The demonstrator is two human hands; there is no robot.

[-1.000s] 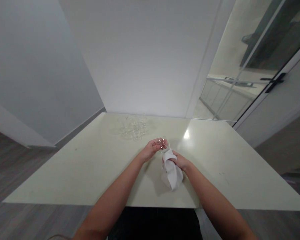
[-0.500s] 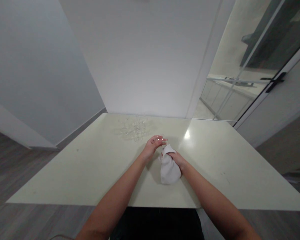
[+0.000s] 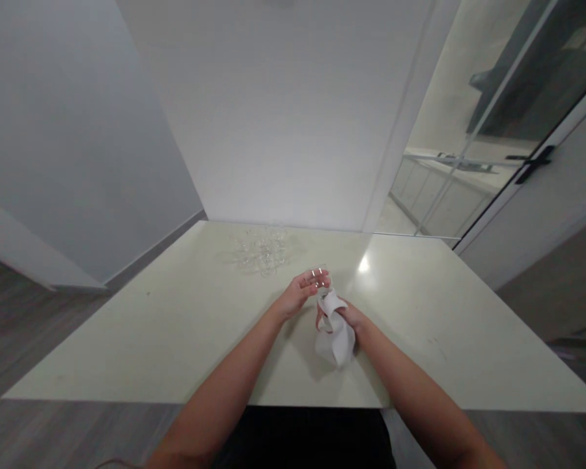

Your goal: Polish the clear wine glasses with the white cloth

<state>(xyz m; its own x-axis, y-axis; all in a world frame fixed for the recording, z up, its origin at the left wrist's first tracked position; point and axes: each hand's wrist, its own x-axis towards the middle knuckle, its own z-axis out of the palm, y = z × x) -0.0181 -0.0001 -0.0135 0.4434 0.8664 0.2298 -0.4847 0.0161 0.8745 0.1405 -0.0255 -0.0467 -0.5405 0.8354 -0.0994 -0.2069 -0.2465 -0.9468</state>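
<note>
Clear glass [image 3: 314, 276], just below and right of the frame's centre, is held in the left hand [image 3: 295, 296], whose fingers curl around its side. At the glass's lower end, the right hand [image 3: 350, 314] grips a bunched white cloth [image 3: 339, 344] that touches the glass and droops toward the bottom of the frame. Farther out, left of centre, a cluster of transparent pieces [image 3: 264, 250], too blurred to count, rests on the pale table [image 3: 141, 345] near the white panel [image 3: 283, 130].

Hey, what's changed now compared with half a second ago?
The white cloth in the right hand reaches slightly nearer the person, its flat lower end now pointed. The clear glass in the left hand appears turned. Neither grip let go. The clear pieces on the table stayed put.
</note>
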